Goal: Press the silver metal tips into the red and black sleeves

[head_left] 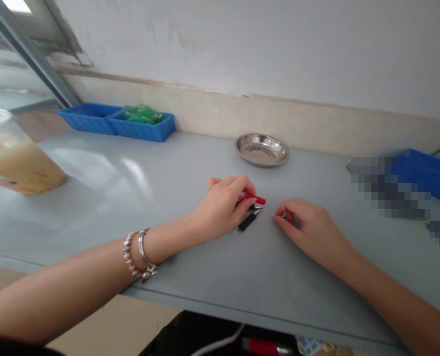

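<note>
Handling a red pen (260, 200) at the desk (212, 267) seems the step in hand, the left hand (223, 206) grasping it beside a black-gripped pen (247, 222), the right hand (314, 226) curled nearby, its hold impossible to tell, so the next move probably calls for a steady pinch.

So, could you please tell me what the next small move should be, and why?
Probably the left hand should ease the red pen away from the black-gripped pen: its thumb and fingers already seem to be around the red one, and the black-gripped one lies close by.
</note>
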Motion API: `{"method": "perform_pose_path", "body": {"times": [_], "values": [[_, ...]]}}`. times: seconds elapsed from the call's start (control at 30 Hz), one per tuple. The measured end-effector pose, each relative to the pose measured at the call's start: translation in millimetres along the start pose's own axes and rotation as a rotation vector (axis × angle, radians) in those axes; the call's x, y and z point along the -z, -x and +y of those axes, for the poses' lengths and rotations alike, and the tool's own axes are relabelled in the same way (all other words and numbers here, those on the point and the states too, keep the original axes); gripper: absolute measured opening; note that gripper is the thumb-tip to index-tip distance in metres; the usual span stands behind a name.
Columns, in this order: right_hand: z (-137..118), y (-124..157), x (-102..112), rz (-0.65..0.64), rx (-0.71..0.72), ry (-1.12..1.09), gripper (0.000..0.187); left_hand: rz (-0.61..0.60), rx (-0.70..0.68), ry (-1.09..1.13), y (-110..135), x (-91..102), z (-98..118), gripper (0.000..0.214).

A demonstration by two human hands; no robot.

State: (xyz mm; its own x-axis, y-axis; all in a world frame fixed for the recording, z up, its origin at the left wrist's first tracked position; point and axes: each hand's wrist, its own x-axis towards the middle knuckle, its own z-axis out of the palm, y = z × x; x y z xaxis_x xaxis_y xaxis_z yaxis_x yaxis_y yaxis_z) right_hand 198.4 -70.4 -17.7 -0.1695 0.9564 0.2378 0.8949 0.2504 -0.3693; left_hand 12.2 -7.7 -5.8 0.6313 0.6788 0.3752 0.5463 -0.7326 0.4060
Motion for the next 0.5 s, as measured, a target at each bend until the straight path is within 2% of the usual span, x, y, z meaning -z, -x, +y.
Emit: {"method": "perform_pose_path", "body": {"times": [0.27,0.37,0.43,0.5], "values": [[-0.9,-4.8,-2.1,0.041,0.007,-0.006,0.011,-0.108,0.034,-0.061,-1.5,-3.6,-5.7,0.009],[-7.4,-3.5,8.6,0.095,0.057,-0.007,0.012,-0.12,0.008,-0.05,-1.5,-3.7,-5.8,0.011],[-16.2,10.9,19.6,0.113,0.133,-0.044,0.014,-0.101,0.008,-0.051,-1.8,-3.9,-6.1,0.011],[-27.4,40.3,24.5,-0.035,0.117,-0.094,0.02,-0.103,0.012,-0.049,-2.7,-4.2,-7.0,0.011]]}}
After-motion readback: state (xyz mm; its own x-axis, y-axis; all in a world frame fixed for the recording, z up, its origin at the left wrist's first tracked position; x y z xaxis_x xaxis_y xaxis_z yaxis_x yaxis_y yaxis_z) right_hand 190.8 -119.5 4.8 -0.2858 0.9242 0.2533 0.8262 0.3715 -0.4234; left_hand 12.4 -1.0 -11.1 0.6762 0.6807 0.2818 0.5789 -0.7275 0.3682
